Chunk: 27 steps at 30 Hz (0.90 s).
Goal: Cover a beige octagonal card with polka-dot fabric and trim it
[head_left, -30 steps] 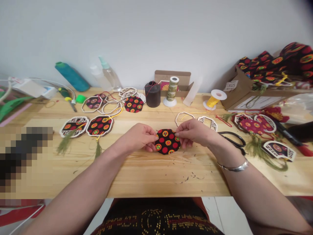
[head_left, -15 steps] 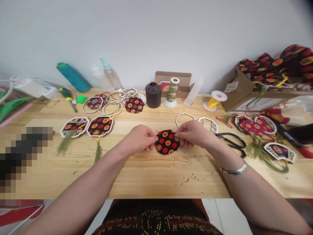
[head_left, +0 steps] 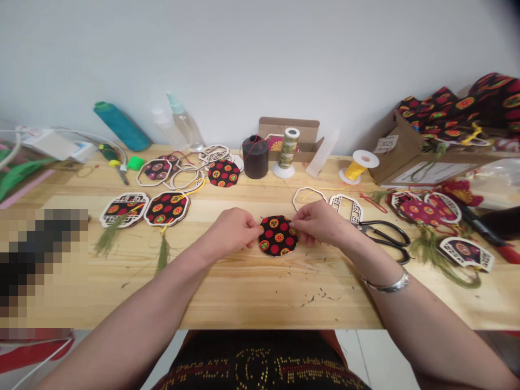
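Note:
A black fabric piece [head_left: 278, 236] with red dots and yellow-orange flowers, roughly octagonal with a thin pale edge below, is held low over the wooden table [head_left: 244, 298]. My left hand [head_left: 239, 230] pinches its left edge between thumb and fingers. At the opposite edge, my right hand [head_left: 312, 221] grips the upper right side, fingers curled. Beyond the right hand lie a white octagonal ring [head_left: 301, 189] and a white lattice frame [head_left: 346, 208]. Black-handled scissors [head_left: 385, 236] rest beside my right forearm.
Two tasselled ornaments [head_left: 167, 209] lie at left, with frames and fabric pieces behind. Thread spools [head_left: 255, 157], a yellow spool [head_left: 357, 167] and bottles [head_left: 184, 124] stand along the wall. A cardboard box [head_left: 406, 154] holds fabric at right, near more ornaments.
Both hands keep their hold on the fabric piece, almost unmoved. The view has shifted very slightly.

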Motion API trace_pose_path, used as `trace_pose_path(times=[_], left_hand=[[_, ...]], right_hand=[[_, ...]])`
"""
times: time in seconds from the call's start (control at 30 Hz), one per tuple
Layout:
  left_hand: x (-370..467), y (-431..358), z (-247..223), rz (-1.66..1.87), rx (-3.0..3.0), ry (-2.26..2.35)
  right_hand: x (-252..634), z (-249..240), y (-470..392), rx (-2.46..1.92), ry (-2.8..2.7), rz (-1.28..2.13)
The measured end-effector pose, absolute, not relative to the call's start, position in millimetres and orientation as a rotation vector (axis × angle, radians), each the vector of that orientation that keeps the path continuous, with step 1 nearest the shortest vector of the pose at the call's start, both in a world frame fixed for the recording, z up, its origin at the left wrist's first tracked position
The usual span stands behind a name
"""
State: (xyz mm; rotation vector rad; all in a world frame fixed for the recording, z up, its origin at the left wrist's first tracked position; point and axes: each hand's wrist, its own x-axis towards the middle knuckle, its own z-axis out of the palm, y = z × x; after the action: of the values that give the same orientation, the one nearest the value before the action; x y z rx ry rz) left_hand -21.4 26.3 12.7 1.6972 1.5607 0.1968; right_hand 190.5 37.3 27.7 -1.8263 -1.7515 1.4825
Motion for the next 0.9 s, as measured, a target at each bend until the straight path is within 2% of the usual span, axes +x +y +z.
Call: trace_pose_path(times=[0.9], left_hand=[[-19.4, 25.1, 17.3, 0.187, 1.717, 1.603]], right_hand=[[191.6, 23.0, 38.4, -1.832, -1.843, 1.407]])
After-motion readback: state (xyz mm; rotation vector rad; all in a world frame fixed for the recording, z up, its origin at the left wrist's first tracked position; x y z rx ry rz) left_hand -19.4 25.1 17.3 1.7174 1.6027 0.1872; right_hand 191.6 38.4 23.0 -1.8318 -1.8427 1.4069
